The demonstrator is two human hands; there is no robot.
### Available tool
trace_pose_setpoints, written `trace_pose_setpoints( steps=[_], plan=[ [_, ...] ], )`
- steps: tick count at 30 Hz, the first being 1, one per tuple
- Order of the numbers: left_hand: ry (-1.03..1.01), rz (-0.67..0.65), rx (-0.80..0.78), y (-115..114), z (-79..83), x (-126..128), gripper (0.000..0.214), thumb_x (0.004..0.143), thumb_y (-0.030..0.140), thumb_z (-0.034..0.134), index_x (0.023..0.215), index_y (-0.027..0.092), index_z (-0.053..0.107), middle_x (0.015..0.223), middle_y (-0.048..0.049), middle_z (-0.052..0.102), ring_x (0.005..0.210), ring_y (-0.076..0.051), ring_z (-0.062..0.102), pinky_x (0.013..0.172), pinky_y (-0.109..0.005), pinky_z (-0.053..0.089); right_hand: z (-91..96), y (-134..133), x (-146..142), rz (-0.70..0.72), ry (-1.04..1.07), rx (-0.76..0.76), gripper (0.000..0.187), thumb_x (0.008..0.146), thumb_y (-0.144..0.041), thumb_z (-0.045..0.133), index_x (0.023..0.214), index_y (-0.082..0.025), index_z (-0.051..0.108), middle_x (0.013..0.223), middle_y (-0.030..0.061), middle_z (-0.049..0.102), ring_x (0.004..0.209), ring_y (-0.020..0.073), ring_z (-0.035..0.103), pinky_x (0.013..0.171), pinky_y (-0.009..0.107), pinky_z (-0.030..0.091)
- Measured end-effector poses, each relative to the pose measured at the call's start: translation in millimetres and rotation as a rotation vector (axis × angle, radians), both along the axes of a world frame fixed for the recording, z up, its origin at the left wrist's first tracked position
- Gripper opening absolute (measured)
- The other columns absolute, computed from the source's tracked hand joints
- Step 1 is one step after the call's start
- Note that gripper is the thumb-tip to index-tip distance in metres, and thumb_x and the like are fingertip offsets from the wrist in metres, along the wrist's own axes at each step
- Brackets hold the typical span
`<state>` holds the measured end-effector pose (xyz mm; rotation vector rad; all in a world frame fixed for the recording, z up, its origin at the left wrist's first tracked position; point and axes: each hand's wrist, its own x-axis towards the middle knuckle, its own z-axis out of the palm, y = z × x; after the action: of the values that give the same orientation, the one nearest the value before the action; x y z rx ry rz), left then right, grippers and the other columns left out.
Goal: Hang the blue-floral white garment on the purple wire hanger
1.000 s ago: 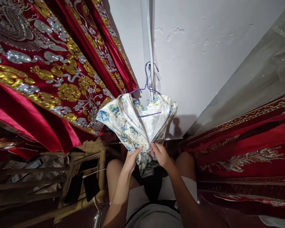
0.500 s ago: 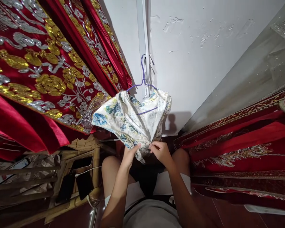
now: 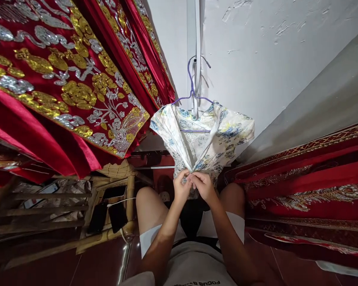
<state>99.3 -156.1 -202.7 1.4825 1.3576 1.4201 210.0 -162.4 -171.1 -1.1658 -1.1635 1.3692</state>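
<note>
A white dress with blue and yellow flowers (image 3: 226,139) hangs on a purple wire hanger (image 3: 192,85) in front of me, its V-shaped opening parted. At the bottom of that V, my left hand (image 3: 182,184) pinches the fabric edge. Right beside it, my right hand (image 3: 203,184) is closed on the dress at the same spot, fingertips almost touching the left ones. The small part between the fingers is hidden. The hanger's hook loops over a white strip (image 3: 197,43) on the wall.
Red cloths with gold and silver embroidery (image 3: 77,95) hang at the left. More red beaded fabric (image 3: 310,190) hangs at the right. Dark phones (image 3: 117,216) with a white cable lie on a bamboo rack (image 3: 131,198) at my left. A white wall (image 3: 250,71) stands ahead.
My left hand has moved right along the dress to meet my right hand at the opening's bottom. The dress has swung round and spread to the right. The view has shifted slightly.
</note>
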Motion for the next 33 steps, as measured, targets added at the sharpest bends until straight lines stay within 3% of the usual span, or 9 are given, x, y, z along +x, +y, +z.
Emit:
trace_pose_setpoints(
  steps=[4, 8, 11, 14, 17, 21, 25, 29, 33],
  plan=[
    [0.054, -0.031, 0.038, 7.5, 1.3, 3.9, 0.026, 0.092, 0.037, 0.058, 0.072, 0.021, 0.061, 0.071, -0.0020, 0.057, 0.070, -0.018, 0.054, 0.068, -0.031, 0.045, 31.1, 18.8, 6.1, -0.110, 0.012, 0.033, 0.033, 0.086, -0.045, 0.060, 0.065, -0.020, 0.064, 0.046, -0.0019, 0.052, 0.045, 0.0126, 0.044, 0.049, 0.027, 0.035],
    [0.070, -0.065, 0.074, 3.0, -13.7, 8.8, 0.025, 0.093, 0.038, 0.058, 0.074, 0.023, 0.063, 0.072, -0.0042, 0.060, 0.068, -0.020, 0.054, 0.066, -0.033, 0.045, 97.1, 74.1, 15.8, -0.291, -0.057, 0.204, 0.032, 0.088, -0.042, 0.061, 0.067, -0.018, 0.065, 0.045, -0.0033, 0.051, 0.042, 0.0098, 0.042, 0.046, 0.025, 0.033],
    [0.089, -0.145, 0.073, 3.0, -25.4, 9.5, 0.025, 0.094, 0.036, 0.057, 0.073, 0.023, 0.061, 0.072, -0.0046, 0.059, 0.066, -0.019, 0.054, 0.064, -0.032, 0.044, 143.2, 112.7, 13.9, -0.281, 0.011, 0.284, 0.037, 0.091, -0.049, 0.060, 0.071, -0.018, 0.063, 0.048, -0.0044, 0.050, 0.041, 0.0081, 0.042, 0.044, 0.023, 0.031],
    [0.167, -0.232, 0.066, 15.3, -16.5, 3.4, 0.023, 0.093, 0.033, 0.057, 0.074, 0.022, 0.061, 0.075, -0.0049, 0.062, 0.069, -0.019, 0.057, 0.067, -0.033, 0.046, 161.2, 122.5, 8.1, -0.235, 0.047, 0.331, 0.038, 0.093, -0.051, 0.057, 0.073, -0.019, 0.060, 0.051, -0.0047, 0.050, 0.042, 0.0077, 0.042, 0.044, 0.022, 0.031],
    [0.178, -0.281, 0.159, 40.6, 27.0, -5.9, 0.015, 0.094, 0.032, 0.058, 0.095, 0.021, 0.068, 0.088, -0.0068, 0.069, 0.084, -0.022, 0.065, 0.082, -0.037, 0.051, 156.0, 109.5, 4.9, -0.208, 0.046, 0.334, 0.032, 0.095, -0.042, 0.056, 0.073, -0.020, 0.058, 0.050, -0.0054, 0.048, 0.043, 0.0076, 0.039, 0.045, 0.022, 0.031],
    [0.117, -0.062, 0.461, 85.2, 116.1, -12.9, 0.036, 0.102, 0.035, 0.051, 0.136, 0.022, 0.056, 0.097, -0.0057, 0.069, 0.089, -0.019, 0.065, 0.085, -0.036, 0.051, 152.7, 92.8, 3.5, -0.169, 0.017, 0.314, 0.026, 0.094, -0.032, 0.053, 0.071, -0.020, 0.057, 0.051, -0.0050, 0.047, 0.045, 0.0082, 0.038, 0.048, 0.022, 0.032],
    [0.344, -0.128, 0.620, 113.8, 178.2, -12.6, 0.023, 0.103, 0.032, 0.050, 0.108, 0.019, 0.068, 0.095, -0.0059, 0.069, 0.090, -0.019, 0.064, 0.083, -0.033, 0.049, 154.3, 94.4, 2.2, -0.195, -0.033, 0.371, 0.026, 0.094, -0.033, 0.052, 0.071, -0.021, 0.056, 0.051, -0.0052, 0.043, 0.046, 0.0097, 0.035, 0.048, 0.024, 0.029],
    [0.364, -0.031, 0.730, 117.5, 194.9, -27.2, 0.018, 0.100, 0.026, 0.055, 0.091, 0.018, 0.068, 0.090, -0.0049, 0.068, 0.088, -0.017, 0.062, 0.084, -0.031, 0.048, 125.1, 101.7, 8.0, -0.268, -0.238, 0.431, 0.028, 0.089, -0.034, 0.055, 0.065, -0.021, 0.056, 0.052, -0.0049, 0.038, 0.049, 0.0112, 0.032, 0.049, 0.027, 0.023],
    [-0.282, 0.307, 0.596, 126.5, 185.6, -71.1, 0.012, 0.097, 0.014, 0.059, 0.087, 0.016, 0.066, 0.087, -0.0005, 0.065, 0.085, -0.011, 0.059, 0.084, -0.023, 0.046, 81.6, 91.4, 19.2, -0.177, -0.286, 0.281, 0.031, 0.085, -0.036, 0.056, 0.058, -0.021, 0.055, 0.048, -0.0057, 0.033, 0.048, 0.0111, 0.029, 0.050, 0.028, 0.020]
  ],
)
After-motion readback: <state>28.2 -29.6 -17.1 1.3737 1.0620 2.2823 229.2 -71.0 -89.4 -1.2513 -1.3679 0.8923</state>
